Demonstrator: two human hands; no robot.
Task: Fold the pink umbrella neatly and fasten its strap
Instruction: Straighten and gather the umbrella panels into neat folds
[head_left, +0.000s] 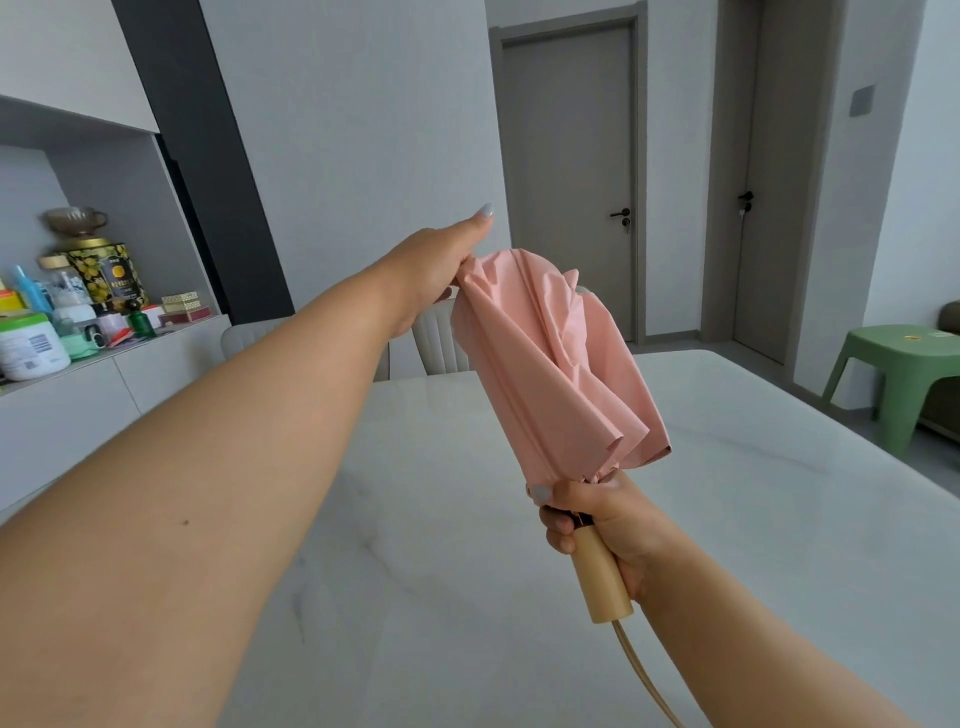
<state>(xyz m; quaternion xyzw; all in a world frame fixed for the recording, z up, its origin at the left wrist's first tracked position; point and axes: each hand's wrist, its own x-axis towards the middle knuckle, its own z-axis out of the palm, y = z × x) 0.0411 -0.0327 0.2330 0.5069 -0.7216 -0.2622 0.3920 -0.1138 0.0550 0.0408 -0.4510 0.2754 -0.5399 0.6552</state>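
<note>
A white marble table (519, 597) and a cluttered sideboard (78, 395).

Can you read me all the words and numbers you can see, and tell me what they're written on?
No text here can be read.
Black and yellow tin on the shelf: a label with characters, too blurred to read.
White tub: a printed label and barcode, too small to read.
Green stool: small stickers on top, too small to read.
Pink umbrella and its wooden handle: no writing visible.

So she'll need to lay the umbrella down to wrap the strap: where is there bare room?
The white marble table shows bare surface under both arms and out to its far right edge, toward the green stool. The sideboard counter at left is crowded with jars, bottles and tins.
</note>
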